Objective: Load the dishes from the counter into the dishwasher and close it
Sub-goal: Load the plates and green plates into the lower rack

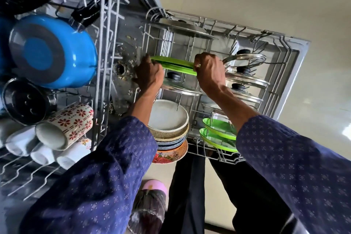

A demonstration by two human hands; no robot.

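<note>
Nearest the person, below both hands, the lower rack (218, 155) already holds a stack of plates (169, 119) and two green plates (218, 131) standing in the tines. Between the hands sits a green tray (174, 63): the left hand (150, 74) grips its left end with curled fingers, and the right hand (209, 70) curls over its right edge, so both appear to be seating it on edge in the rack. Just beyond and right of the right hand, glass lids (247, 80) are slotted in a row, with a steel lid (182, 28) farther off. Left of the left hand, the upper rack (102, 43) carries a blue pot (53, 51) and mugs (72, 123). Loading looks well advanced; the counter is out of view, and the door remains open.
</note>
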